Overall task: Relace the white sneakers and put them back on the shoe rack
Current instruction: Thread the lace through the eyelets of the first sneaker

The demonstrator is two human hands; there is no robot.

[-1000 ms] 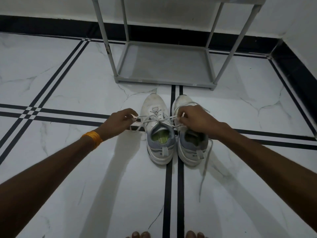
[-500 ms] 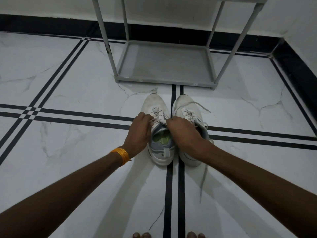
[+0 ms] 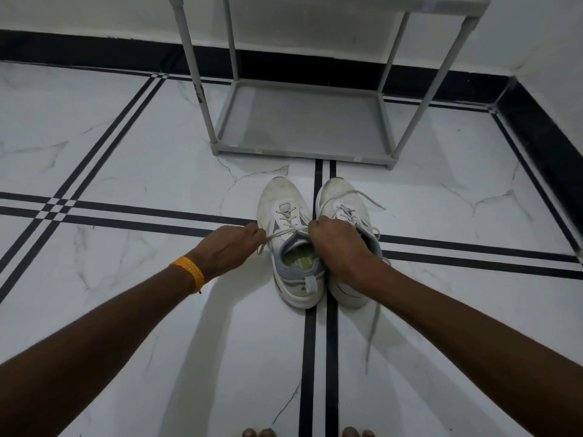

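Two white sneakers with grey collars stand side by side on the floor, toes toward the rack. The left sneaker (image 3: 284,203) has its lace threaded through the eyelets. My left hand (image 3: 230,247) pinches one end of that lace (image 3: 285,231) to the shoe's left. On the shoe's right side, my right hand (image 3: 337,244) grips the other end and covers the collar of the right sneaker (image 3: 342,197). The right sneaker's lace hangs loose, one end trailing on the floor (image 3: 373,323).
A grey shoe rack (image 3: 303,152) stands just beyond the sneakers, its bottom shelf bare, against a white wall with black skirting. The floor is white marble with black stripes. A wall corner closes the right side. My toes (image 3: 258,433) show at the bottom edge.
My hands came together over the left sneaker's tongue half a second ago, and now have pulled apart again, drawing the lace ends taut sideways. The camera view has tilted up slightly.
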